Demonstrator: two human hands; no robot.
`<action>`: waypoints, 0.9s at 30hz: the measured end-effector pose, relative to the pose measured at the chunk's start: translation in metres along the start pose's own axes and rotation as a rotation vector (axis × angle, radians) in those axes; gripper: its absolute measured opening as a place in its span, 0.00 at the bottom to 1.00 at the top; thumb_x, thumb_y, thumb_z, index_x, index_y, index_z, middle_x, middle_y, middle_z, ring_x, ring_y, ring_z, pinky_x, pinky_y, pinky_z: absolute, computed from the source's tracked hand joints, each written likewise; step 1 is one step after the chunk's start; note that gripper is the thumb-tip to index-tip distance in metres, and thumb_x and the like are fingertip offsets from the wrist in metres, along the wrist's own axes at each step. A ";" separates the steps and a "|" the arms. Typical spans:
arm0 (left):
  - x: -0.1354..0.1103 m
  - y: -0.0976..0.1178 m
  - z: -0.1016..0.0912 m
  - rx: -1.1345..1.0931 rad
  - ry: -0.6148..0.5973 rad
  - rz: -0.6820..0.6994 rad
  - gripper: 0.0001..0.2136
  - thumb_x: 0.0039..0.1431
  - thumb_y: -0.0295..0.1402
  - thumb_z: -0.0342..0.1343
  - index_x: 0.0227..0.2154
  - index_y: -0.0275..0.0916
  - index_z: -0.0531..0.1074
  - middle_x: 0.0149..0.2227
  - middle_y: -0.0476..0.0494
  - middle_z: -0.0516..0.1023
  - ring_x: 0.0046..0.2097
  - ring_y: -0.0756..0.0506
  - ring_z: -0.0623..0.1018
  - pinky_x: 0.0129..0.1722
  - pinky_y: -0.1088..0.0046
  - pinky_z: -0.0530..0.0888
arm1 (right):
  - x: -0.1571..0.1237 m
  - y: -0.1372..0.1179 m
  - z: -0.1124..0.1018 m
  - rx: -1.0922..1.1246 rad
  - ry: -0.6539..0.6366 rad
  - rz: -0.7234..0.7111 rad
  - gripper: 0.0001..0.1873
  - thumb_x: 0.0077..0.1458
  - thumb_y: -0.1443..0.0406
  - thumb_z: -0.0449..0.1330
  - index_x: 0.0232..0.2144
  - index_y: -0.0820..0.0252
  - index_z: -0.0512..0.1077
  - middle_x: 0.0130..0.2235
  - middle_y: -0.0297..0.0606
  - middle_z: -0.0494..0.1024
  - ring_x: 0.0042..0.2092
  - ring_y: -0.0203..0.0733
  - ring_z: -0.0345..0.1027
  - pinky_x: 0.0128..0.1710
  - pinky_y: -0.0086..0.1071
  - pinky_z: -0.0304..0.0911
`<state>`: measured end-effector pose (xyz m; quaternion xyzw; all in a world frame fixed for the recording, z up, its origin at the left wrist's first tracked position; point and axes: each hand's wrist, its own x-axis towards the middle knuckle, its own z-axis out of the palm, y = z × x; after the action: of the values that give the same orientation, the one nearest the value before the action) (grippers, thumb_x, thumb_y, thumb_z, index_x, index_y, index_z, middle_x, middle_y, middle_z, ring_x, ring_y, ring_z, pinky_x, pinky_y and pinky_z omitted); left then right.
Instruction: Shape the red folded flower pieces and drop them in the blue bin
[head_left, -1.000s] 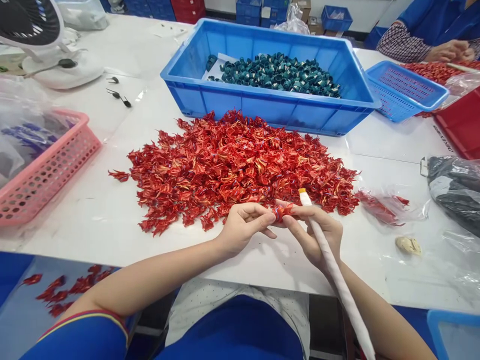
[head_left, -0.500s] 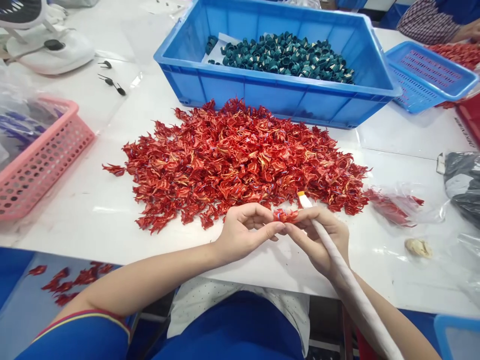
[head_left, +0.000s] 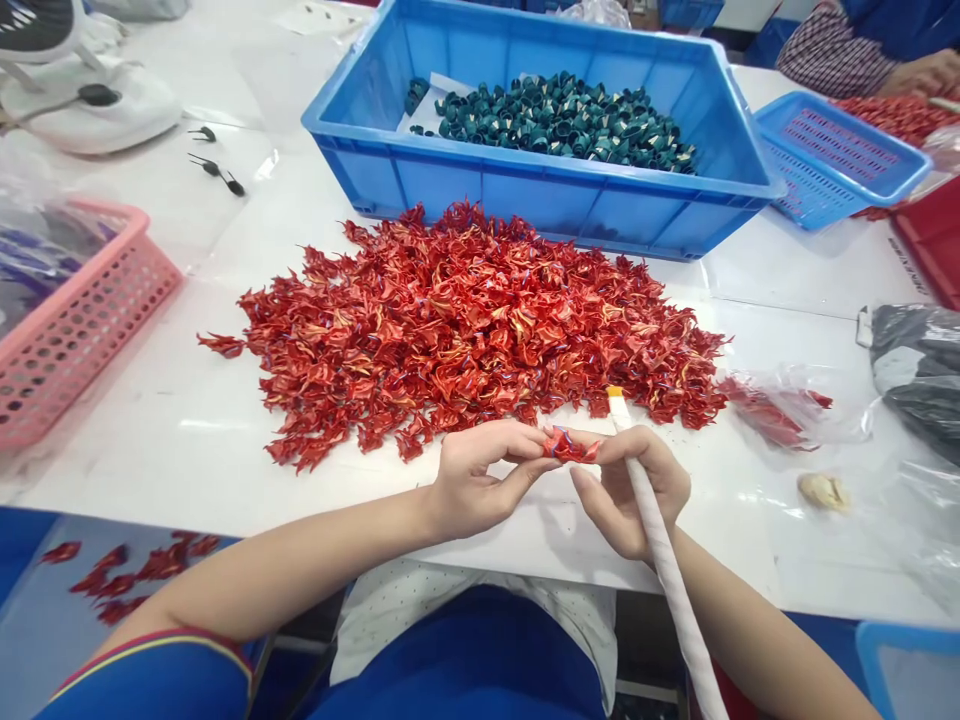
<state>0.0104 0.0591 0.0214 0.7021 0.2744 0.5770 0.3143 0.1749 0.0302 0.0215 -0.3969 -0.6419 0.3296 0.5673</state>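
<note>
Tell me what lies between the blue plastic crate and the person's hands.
The head view shows a broad heap of red folded pieces between the blue plastic crate and the left hand and right hand, which pinch one small red piece.

No wording can be read anywhere in this view. The only lettering is a short run of pale characters slanting along the side of the red crate (head_left: 910,266) near the right edge of the worktop (head_left: 225,470), and it is too small and blurred to make out. A small pale tag (head_left: 865,327) sits at the corner of the black plastic bag (head_left: 911,365) near the same edge, and the sheet of white paper (head_left: 420,118) inside the blue plastic crate (head_left: 540,190) shows no legible marks either.
</note>
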 end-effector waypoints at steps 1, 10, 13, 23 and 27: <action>0.000 0.001 -0.001 0.031 -0.006 0.047 0.05 0.58 0.26 0.62 0.28 0.36 0.73 0.29 0.41 0.83 0.32 0.47 0.83 0.34 0.77 0.82 | 0.000 0.001 0.000 -0.001 0.014 -0.006 0.13 0.50 0.73 0.64 0.35 0.54 0.66 0.38 0.41 0.84 0.39 0.49 0.81 0.36 0.35 0.78; -0.002 0.001 -0.003 0.120 -0.034 0.111 0.04 0.58 0.23 0.60 0.31 0.37 0.74 0.30 0.41 0.83 0.32 0.47 0.84 0.33 0.78 0.81 | 0.001 -0.003 0.003 -0.031 -0.007 -0.008 0.17 0.53 0.73 0.63 0.28 0.54 0.57 0.40 0.46 0.84 0.37 0.49 0.81 0.31 0.32 0.77; -0.002 0.000 -0.002 0.073 -0.038 0.059 0.04 0.58 0.23 0.60 0.30 0.37 0.73 0.31 0.42 0.83 0.32 0.47 0.83 0.32 0.77 0.81 | 0.008 -0.004 -0.001 -0.098 -0.044 -0.047 0.16 0.54 0.70 0.63 0.29 0.54 0.57 0.38 0.45 0.84 0.35 0.48 0.81 0.31 0.33 0.77; -0.005 0.003 0.002 -0.253 -0.012 -0.460 0.09 0.53 0.25 0.61 0.25 0.37 0.65 0.40 0.37 0.79 0.39 0.45 0.82 0.34 0.72 0.83 | 0.038 0.032 -0.017 -0.679 0.196 -0.187 0.15 0.52 0.67 0.66 0.29 0.54 0.60 0.33 0.37 0.79 0.30 0.40 0.75 0.28 0.33 0.69; -0.002 0.002 0.002 -0.511 -0.007 -0.693 0.08 0.52 0.25 0.57 0.36 0.38 0.67 0.39 0.43 0.75 0.41 0.45 0.80 0.29 0.71 0.83 | 0.038 0.037 -0.017 -0.755 0.143 -0.167 0.16 0.53 0.67 0.64 0.26 0.54 0.59 0.30 0.35 0.79 0.28 0.39 0.74 0.26 0.31 0.66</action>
<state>0.0122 0.0560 0.0217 0.4700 0.3411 0.4842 0.6545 0.1947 0.0810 0.0093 -0.5459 -0.7069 -0.0055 0.4497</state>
